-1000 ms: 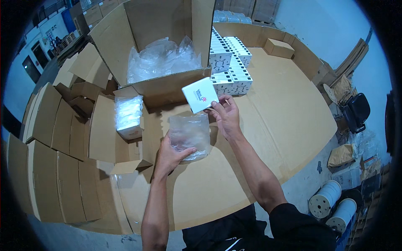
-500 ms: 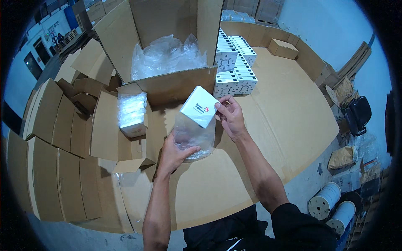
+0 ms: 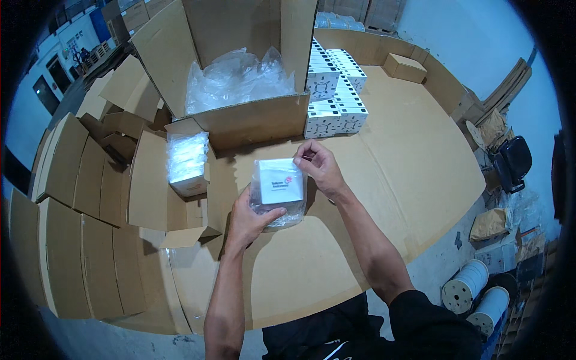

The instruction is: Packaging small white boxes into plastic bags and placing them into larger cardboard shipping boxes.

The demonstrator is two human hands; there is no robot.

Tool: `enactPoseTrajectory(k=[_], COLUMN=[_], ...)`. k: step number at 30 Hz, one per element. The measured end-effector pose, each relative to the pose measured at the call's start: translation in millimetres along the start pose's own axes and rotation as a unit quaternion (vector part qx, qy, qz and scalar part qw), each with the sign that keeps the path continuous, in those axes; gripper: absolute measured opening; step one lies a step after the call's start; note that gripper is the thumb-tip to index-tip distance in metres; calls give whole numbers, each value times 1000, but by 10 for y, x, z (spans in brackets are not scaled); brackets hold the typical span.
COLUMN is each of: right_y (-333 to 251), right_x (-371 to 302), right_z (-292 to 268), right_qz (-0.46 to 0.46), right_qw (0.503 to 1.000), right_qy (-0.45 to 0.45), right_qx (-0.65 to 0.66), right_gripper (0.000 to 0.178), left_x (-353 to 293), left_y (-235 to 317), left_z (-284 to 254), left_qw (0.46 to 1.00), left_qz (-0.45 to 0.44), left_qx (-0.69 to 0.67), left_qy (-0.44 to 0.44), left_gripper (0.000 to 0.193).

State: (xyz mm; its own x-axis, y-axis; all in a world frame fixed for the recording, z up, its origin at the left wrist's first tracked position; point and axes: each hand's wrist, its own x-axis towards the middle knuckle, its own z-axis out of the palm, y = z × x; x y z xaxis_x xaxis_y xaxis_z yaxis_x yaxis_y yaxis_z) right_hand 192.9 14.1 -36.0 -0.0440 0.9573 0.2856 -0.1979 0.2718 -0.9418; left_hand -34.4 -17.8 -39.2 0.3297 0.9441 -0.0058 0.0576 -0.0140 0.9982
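A small white box (image 3: 281, 187) with a red mark and dark print sits inside a clear plastic bag (image 3: 287, 217), held above the cardboard-covered table. My left hand (image 3: 247, 219) grips the bag and box from the left, its thumb lying across the lower front. At the upper right corner, my right hand (image 3: 321, 167) pinches the bag's mouth between thumb and fingers. Left of my hands, an open carton (image 3: 155, 195) holds a row of plastic-wrapped white boxes (image 3: 188, 162).
A tall open carton (image 3: 258, 117) full of clear plastic bags (image 3: 240, 81) stands behind my hands. Stacked white boxes (image 3: 337, 114) are to its right. A small closed carton (image 3: 405, 68) lies at the far right. Large brown cartons (image 3: 90, 252) line the left side.
The white box has gone down from the bag's mouth into the bag and turned upright. My right hand has moved slightly left, from the box's corner to the bag's edge.
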Motion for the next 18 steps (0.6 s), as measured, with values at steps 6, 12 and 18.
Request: enactPoseTrajectory(k=[6,12,18], right_y=[-3,-47,203], right_x=[-21,-87,-159], right_z=[22,268,345], right_qz=[50,119,150], right_qw=[998,987,968], right_qy=[2,103,127], right_qx=[-47,35,159], right_gripper=[17,26,31], left_x=[60,263,300], left_y=[-57,-207,-127], left_z=[57,66,99], left_qw=[996,988,992], left_qz=[-48,-26,-1], left_qx=[-39,-50,-77], left_qy=[60,144,104], left_gripper=[36,32,33])
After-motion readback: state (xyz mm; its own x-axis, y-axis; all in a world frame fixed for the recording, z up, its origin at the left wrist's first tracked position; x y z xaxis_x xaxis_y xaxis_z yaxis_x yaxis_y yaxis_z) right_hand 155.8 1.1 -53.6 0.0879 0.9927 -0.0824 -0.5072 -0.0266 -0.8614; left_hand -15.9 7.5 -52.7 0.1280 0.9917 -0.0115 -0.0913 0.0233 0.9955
